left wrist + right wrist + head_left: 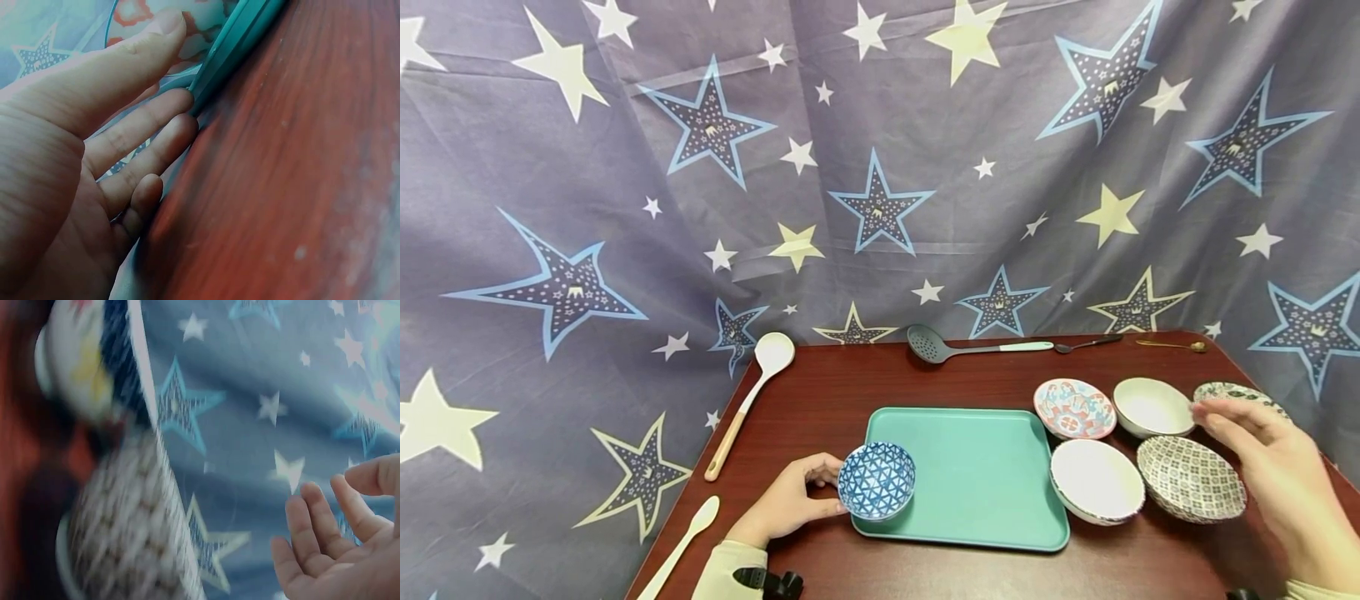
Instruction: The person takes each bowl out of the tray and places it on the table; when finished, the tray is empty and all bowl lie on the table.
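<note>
A small bowl (877, 481) with a blue-and-white triangle pattern inside stands at the left end of the green tray (977, 533). My left hand (797, 497) is at its left side, thumb and index fingertips right at the bowl's edge. In the left wrist view the thumb lies straight across the bowl's red-patterned outside, while the other fingers of the left hand (119, 144) rest loosely beside the tray rim. At the right, my right hand (1270, 450) hovers with fingers extended beside a checkered oval bowl (1191, 479). The right wrist view shows nothing in the right hand (337, 544).
Right of the tray stand a white bowl (1097, 482), a red-and-blue patterned bowl (1075, 408), a cream bowl (1152, 407) and a partly hidden patterned dish (1236, 392). A slotted spoon (928, 344) lies at the back, a ladle (773, 354) and a pale spoon (700, 518) at the left.
</note>
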`<state>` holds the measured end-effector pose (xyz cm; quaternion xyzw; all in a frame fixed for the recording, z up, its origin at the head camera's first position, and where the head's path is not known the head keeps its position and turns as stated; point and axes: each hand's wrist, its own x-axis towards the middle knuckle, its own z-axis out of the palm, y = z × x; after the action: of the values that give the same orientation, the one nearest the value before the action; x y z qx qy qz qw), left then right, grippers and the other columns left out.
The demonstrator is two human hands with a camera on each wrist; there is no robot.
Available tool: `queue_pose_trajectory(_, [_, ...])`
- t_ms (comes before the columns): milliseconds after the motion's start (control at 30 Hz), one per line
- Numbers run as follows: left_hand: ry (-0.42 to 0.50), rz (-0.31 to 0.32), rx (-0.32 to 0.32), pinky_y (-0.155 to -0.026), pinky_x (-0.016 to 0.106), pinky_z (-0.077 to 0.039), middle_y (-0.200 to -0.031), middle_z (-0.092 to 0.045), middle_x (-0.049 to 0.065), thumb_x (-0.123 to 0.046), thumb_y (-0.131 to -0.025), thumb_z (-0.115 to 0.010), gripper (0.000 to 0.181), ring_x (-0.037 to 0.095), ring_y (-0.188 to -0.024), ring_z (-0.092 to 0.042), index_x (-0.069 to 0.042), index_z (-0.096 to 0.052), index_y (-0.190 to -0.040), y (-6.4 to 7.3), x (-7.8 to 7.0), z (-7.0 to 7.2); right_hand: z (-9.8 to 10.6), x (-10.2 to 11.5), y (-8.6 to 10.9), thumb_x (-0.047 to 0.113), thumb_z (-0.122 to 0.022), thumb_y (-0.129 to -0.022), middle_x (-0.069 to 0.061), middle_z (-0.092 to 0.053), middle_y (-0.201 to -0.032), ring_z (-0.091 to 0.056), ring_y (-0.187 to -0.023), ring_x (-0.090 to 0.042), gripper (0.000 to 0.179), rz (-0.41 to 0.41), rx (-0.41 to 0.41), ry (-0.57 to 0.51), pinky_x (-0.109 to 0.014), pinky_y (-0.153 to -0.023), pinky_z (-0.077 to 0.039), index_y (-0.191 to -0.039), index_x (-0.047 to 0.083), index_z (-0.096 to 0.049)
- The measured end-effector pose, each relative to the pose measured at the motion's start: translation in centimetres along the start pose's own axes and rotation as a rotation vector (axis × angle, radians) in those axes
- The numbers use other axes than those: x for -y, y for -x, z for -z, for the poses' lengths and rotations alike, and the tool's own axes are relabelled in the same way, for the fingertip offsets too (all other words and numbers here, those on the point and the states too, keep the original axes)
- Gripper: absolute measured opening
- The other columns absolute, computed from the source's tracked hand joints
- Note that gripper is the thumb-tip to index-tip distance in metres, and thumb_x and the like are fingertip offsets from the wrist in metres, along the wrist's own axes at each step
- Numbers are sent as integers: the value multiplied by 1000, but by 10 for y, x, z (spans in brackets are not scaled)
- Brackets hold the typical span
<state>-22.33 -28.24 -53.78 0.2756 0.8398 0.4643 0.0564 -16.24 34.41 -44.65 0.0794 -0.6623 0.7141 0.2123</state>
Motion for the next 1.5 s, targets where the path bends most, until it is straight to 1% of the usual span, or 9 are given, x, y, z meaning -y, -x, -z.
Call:
queue_pose_trajectory(100, [9, -3, -3, -89, 35, -55, -112, -73, -7, -33, -85, -90, 45, 18, -100, -69, -27, -71, -125, 0, 1, -1, -20, 5, -6, -8, -56, -104, 2, -78, -114, -71, -105, -4, 27, 4, 146, -21, -13, -90, -49, -127, -6, -69])
queue_pose_trajectory(200, [5, 3, -2, -89, 35, -54, -112, -73, -7, -34, -85, -90, 46, 18, -100, -68, -28, -71, -126, -1, 0, -1, -38, 8, -11, -5, -55, -105, 1, -77, -115, -69, -109, -5, 27, -7, 223, 8, -14, -92, -48, -130, -7, -66])
queue_pose_trajectory(500, [-21, 6, -5, -87, 34, -54, -112, -73, -9, -36, -85, -89, 47, 17, -100, -68, -30, -71, -129, 0, 1, -2, -89, 15, -19, 6, -58, -107, 2, -75, -118, -66, -112, -5, 26, -36, 345, 198, -16, -90, -48, -130, -6, -64])
queue_pose_trajectory(700, [-34, 7, -5, -87, 34, -53, -112, -73, -10, -39, -85, -89, 49, 16, -100, -68, -30, -71, -129, -1, 0, -3, -122, 13, -16, 9, -59, -107, -3, -72, -121, -66, -111, -7, 25, -110, 428, 163, -22, -89, -51, -125, -7, -64])
queue_pose_trajectory(833, [-59, 6, -10, -84, 34, -52, -111, -74, -12, -40, -85, -89, 49, 14, -99, -68, -32, -70, -130, -1, -2, -5, -140, 11, -14, 9, -60, -107, -12, -69, -124, -69, -113, -13, 27, -105, 484, 116, -24, -93, -53, -127, -9, -62])
queue_pose_trajectory(900, [-71, -7, -16, -82, 34, -51, -111, -74, -11, -39, -85, -89, 49, 14, -97, -69, -31, -70, -130, -1, -3, -6, -148, 10, -14, 9, -60, -107, -19, -67, -125, -70, -113, -17, 28, -100, 507, 112, -25, -95, -53, -128, -9, -62])
queue_pose_trajectory(1000, [-82, -26, -29, -80, 34, -50, -111, -73, -11, -35, -86, -89, 48, 15, -96, -68, -29, -70, -130, -2, -4, -8, -157, 7, -13, 12, -60, -107, -21, -67, -126, -69, -113, -19, 28, -107, 528, 149, -24, -95, -51, -128, -6, -65])
queue_pose_trajectory(1333, [-55, -42, -63, -78, 38, -50, -110, -72, -5, -24, -82, -93, 51, 25, -94, -68, -23, -71, -128, -2, -6, -12, -190, 1, -5, 14, -67, -103, -12, -69, -127, -66, -118, -26, 27, -233, 526, 169, -28, -97, -49, -128, 4, -67])
queue_pose_trajectory(1500, [-78, -16, -49, -80, 35, -50, -111, -71, -10, -29, -82, -92, 53, 19, -96, -67, -28, -69, -130, -1, -6, -10, -209, -4, 1, 11, -69, -101, -14, -69, -126, -65, -119, -31, 32, -265, 525, 155, -30, -96, -50, -132, 4, -65])
